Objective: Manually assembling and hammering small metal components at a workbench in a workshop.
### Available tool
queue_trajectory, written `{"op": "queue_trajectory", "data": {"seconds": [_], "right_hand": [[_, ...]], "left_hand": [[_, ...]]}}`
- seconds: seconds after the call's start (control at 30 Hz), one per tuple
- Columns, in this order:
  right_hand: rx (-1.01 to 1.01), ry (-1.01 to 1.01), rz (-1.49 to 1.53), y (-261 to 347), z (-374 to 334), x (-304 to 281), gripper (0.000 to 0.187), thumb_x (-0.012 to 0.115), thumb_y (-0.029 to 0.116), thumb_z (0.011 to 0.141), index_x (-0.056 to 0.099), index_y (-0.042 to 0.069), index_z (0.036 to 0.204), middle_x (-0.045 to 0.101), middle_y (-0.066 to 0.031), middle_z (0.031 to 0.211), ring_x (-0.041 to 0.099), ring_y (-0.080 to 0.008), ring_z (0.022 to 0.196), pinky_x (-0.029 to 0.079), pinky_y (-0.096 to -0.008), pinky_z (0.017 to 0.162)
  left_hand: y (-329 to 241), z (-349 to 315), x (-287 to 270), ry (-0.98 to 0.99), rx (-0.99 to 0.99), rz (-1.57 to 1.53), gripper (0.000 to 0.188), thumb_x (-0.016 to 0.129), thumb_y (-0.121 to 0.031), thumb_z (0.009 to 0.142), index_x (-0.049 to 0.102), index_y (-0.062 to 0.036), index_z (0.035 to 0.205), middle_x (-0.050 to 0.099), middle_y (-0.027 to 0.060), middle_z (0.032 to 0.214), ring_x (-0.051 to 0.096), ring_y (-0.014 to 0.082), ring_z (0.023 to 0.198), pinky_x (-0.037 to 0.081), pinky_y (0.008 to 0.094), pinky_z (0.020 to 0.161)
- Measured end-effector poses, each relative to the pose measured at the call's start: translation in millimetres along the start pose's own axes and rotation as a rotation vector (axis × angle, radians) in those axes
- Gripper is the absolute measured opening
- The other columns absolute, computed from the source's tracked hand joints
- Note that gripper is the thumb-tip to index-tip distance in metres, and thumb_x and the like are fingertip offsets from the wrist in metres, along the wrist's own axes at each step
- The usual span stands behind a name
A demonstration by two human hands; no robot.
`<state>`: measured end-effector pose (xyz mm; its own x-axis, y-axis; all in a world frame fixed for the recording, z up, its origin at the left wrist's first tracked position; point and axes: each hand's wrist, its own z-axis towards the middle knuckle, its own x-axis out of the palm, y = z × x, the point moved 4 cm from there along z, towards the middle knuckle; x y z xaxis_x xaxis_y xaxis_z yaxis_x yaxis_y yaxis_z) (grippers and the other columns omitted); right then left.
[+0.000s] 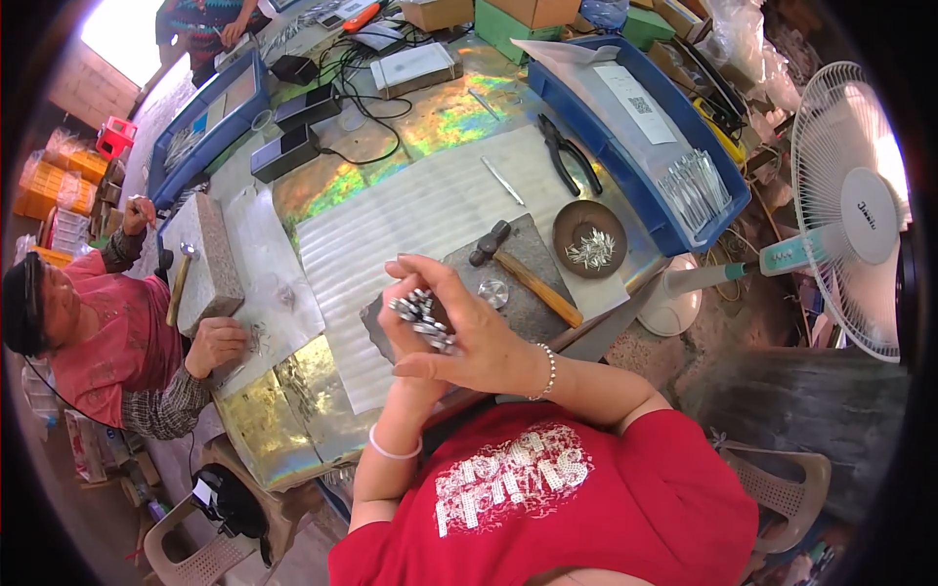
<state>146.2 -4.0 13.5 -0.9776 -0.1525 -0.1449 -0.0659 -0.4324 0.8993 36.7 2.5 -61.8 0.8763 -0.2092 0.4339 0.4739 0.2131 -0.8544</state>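
Observation:
A bundle of thin silvery metal rods (422,320), ends toward me, is gathered between my two hands above the near side of the white foam sheet. My right hand (477,337) curls round its right side, fingers arched over the top and thumb below. Behind the bundle, my left hand (399,295) closes on its left side; most of that palm is hidden. Just beyond my hands lies a dark stone slab (518,249), bearing a wooden-handled hammer (532,283) and a small shiny round disc (493,293).
A brown bowl (565,239) of short metal pieces stands right of the slab, near black-handled pliers (567,156). A blue tray (586,122) holds silvery strips. A fan (848,210) stands at right. Across to the left, a co-worker (107,342) sits by a stone block (207,259).

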Motion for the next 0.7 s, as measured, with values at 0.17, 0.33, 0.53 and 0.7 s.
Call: {"op": "queue_trajectory", "data": {"seconds": [0.17, 0.33, 0.53, 0.7], "right_hand": [[0.068, -0.031, -0.03, -8, -2, 8, 0.076, 0.072, 0.032, 0.075, 0.031, 0.003, 0.132, 0.051, -0.0167, 0.121, 0.052, -0.0289, 0.107, 0.042, -0.0367, 0.092], [0.117, -0.077, -0.076, -19, -4, 6, 0.076, 0.072, 0.034, 0.075, 0.032, 0.003, 0.132, 0.053, -0.0162, 0.117, 0.054, -0.0301, 0.104, 0.043, -0.0375, 0.09], [0.213, -0.038, -0.109, -12, -5, 6, 0.085, 0.073, 0.039, 0.072, 0.029, 0.003, 0.135, 0.052, -0.0189, 0.117, 0.053, -0.0338, 0.101, 0.042, -0.0406, 0.089], [0.094, 0.089, -0.083, 12, -9, -10, 0.099, 0.076, 0.045, 0.067, 0.022, 0.003, 0.139, 0.049, -0.02, 0.119, 0.052, -0.0346, 0.104, 0.04, -0.0406, 0.092]], "left_hand": [[-5, -2, 15, 0.084, 0.203, 0.642, 0.077, 0.065, -0.035, 0.079, 0.021, -0.0168, 0.14, 0.034, 0.0127, 0.137, 0.046, 0.0292, 0.115, 0.026, 0.0411, 0.1], [-11, 3, 32, -0.008, 0.252, 0.514, 0.057, 0.059, -0.021, 0.087, 0.027, -0.0094, 0.133, 0.044, 0.0134, 0.121, 0.052, 0.0237, 0.101, 0.043, 0.0361, 0.086], [2, -7, 19, 0.068, 0.127, 0.465, 0.056, 0.057, -0.014, 0.088, 0.026, -0.007, 0.134, 0.044, 0.0166, 0.121, 0.05, 0.025, 0.105, 0.046, 0.0374, 0.084], [-4, -13, 25, -0.079, -0.056, -0.001, 0.064, 0.058, -0.003, 0.084, 0.022, -0.0064, 0.137, 0.05, 0.0159, 0.113, 0.055, 0.024, 0.095, 0.048, 0.0351, 0.079]]}}
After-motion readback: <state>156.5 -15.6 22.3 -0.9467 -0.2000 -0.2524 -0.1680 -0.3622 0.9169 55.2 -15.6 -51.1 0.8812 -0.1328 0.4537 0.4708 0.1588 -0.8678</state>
